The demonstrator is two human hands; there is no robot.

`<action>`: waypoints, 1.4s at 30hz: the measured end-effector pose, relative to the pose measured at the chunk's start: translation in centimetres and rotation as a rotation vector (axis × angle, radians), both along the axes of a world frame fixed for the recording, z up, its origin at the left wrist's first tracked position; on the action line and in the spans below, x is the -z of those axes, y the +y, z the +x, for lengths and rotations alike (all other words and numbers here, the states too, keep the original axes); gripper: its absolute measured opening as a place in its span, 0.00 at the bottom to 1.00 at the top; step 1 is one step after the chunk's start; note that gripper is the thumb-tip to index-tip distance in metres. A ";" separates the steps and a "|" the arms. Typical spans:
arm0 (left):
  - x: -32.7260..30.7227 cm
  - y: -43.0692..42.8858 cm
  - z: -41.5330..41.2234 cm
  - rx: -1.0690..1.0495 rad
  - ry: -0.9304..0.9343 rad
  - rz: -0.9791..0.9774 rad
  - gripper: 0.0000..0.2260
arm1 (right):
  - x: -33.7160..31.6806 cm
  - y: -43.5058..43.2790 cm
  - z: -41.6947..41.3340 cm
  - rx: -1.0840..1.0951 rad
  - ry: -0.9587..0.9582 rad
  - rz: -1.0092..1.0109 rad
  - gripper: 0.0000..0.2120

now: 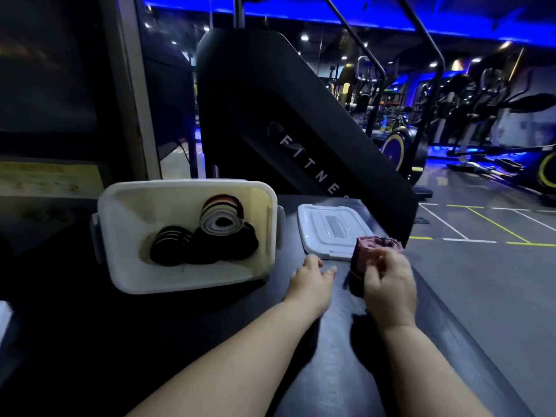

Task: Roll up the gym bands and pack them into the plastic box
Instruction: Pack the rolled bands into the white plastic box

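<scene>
**Q:** How many containers are present, and where?

**A:** One plastic box (pixel 135 206), white, open at the top. It sits on the dark table (pixel 331 341), left of centre. One lid (pixel 328 227), also white, lies flat on the table just to the right of the box and does not touch it.

**Q:** How many bands are packed?

**A:** Four rolls can be counted inside the box. One black roll (pixel 170 246) is at the front left. One grey roll (pixel 219 222) stands on edge near the middle. One striped roll (pixel 224 202) is directly behind the grey one. A second black roll (pixel 237 249) lies below the grey one, at the right. The two black rolls blend into shadow, so the count is approximate.

**Q:** How many bands are outside the box?

**A:** One. The mauve band (pixel 373 244) is rolled and stands upright on the table at the near right corner of the lid.

**Q:** What is the state of the hands?

**A:** There are two hands, both bare. The right hand (pixel 391 287) grasps the mauve band from the near side, fingers curled around the roll. The left hand (pixel 311 285) holds nothing. Its fingers are extended and relaxed, low over the table, near the front right corner of the box. Motion blur prevents confirmation of contact with the table.

**Q:** What is behind the table?

**A:** One large black machine (pixel 270 100) with white lettering.
</scene>
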State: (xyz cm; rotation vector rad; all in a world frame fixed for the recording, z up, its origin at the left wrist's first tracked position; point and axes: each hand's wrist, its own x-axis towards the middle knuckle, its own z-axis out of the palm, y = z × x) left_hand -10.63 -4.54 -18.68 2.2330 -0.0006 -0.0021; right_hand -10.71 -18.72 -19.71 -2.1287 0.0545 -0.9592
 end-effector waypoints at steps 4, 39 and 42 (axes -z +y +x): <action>-0.4 -3.1 1.1 0.078 0.021 -0.101 0.19 | 0.0 -1.9 0.6 0.137 -0.035 0.244 0.19; -0.5 8.5 0.1 -0.100 0.089 0.011 0.29 | -1.3 7.5 -1.0 -0.404 0.627 0.291 0.15; -0.8 11.2 -0.9 -0.140 0.114 0.047 0.32 | -1.9 10.2 -2.0 -0.464 0.663 0.226 0.13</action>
